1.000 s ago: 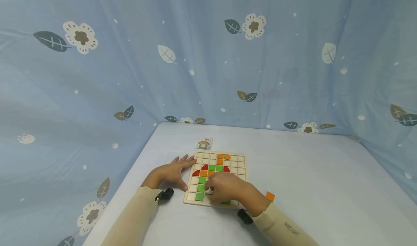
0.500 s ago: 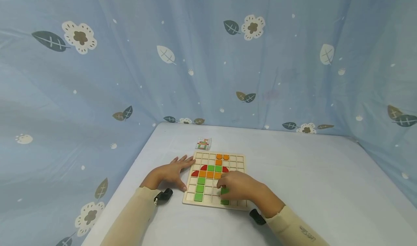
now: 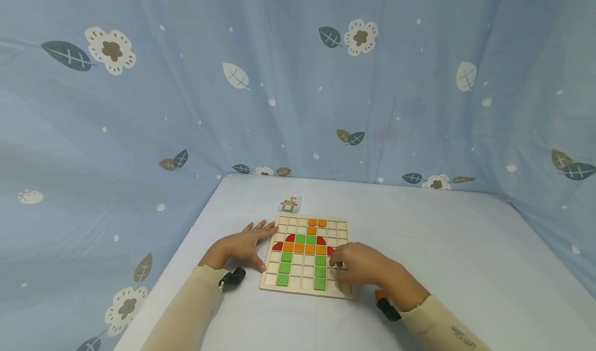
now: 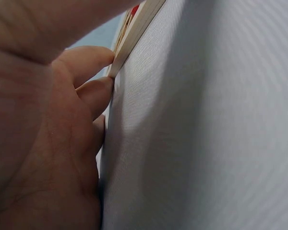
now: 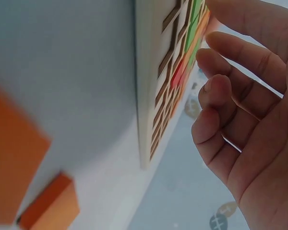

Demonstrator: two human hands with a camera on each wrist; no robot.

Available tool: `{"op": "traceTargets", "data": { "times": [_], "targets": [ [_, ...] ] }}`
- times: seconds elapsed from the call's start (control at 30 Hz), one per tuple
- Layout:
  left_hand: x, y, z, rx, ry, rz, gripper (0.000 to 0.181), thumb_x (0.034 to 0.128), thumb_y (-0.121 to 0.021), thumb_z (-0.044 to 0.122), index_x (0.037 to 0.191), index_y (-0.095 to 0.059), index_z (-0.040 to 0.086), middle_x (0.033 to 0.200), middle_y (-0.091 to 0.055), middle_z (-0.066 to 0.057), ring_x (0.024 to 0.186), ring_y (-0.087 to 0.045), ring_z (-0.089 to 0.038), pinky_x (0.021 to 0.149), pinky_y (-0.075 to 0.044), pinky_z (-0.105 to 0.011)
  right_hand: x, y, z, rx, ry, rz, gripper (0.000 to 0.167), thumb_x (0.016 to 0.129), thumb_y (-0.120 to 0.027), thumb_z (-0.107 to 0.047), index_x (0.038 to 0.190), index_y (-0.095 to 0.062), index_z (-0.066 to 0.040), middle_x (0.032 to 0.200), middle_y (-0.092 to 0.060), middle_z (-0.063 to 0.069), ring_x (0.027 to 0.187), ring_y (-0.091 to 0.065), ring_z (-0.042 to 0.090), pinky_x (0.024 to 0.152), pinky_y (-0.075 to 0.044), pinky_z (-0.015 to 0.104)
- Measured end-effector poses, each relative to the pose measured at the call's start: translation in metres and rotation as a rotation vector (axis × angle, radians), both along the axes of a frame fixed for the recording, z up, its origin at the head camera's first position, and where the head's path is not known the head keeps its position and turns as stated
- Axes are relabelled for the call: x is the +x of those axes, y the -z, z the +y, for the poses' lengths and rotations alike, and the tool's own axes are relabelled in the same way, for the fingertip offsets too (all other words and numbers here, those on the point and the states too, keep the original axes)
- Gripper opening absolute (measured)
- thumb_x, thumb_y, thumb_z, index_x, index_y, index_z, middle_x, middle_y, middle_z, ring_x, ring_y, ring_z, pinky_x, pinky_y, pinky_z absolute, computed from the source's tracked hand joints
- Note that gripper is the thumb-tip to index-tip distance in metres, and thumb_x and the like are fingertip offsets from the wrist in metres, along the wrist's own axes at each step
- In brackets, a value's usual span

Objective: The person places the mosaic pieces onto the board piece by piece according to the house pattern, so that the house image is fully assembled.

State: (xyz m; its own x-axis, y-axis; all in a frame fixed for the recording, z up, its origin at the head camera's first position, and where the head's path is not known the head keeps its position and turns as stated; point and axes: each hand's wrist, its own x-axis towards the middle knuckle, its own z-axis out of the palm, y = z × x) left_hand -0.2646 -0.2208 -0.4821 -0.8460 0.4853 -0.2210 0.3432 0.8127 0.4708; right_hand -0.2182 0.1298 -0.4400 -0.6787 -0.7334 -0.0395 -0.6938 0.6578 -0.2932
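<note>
A wooden grid board (image 3: 301, 284) lies on the white-covered table, with green, orange and red flat pieces set in its cells. My left hand (image 3: 244, 245) rests at the board's left side, fingers spread. In the left wrist view its fingertips (image 4: 105, 57) touch the board's edge (image 4: 134, 38). My right hand (image 3: 360, 264) is over the board's right part, beside the right column of green squares (image 3: 320, 272). Its fingers are loosely bent and hold nothing in the right wrist view. Near the right wrist, an orange block (image 3: 381, 294) lies on the table, partly hidden.
A small picture card (image 3: 289, 204) with a coloured grid pattern lies behind the board. In the right wrist view two orange shapes (image 5: 53, 206) show beside the board. A blue patterned curtain (image 3: 298, 82) hangs behind the table.
My right hand has moved rightward across the board, uncovering the orange row and the right green column. My left hand has stayed at the board's left edge.
</note>
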Motion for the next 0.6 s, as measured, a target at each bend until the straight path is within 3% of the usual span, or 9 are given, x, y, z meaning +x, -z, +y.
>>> {"op": "traceTargets", "data": {
  "times": [0.6],
  "targets": [
    [-0.001,0.003,0.000,-0.005,-0.013,-0.010,0.124,0.0510,-0.093,0.042,0.155,-0.028,0.027,0.161,-0.013,0.008,0.148,0.004,-0.018,0.118,0.004,-0.044,0.003,0.004,0.039,0.068,0.101,-0.006,0.022,0.077,-0.079,-0.027,0.098,-0.076,-0.019,0.085,-0.060,-0.017,0.076,-0.054,0.004,0.072,-0.052,0.030]
  ]
}}
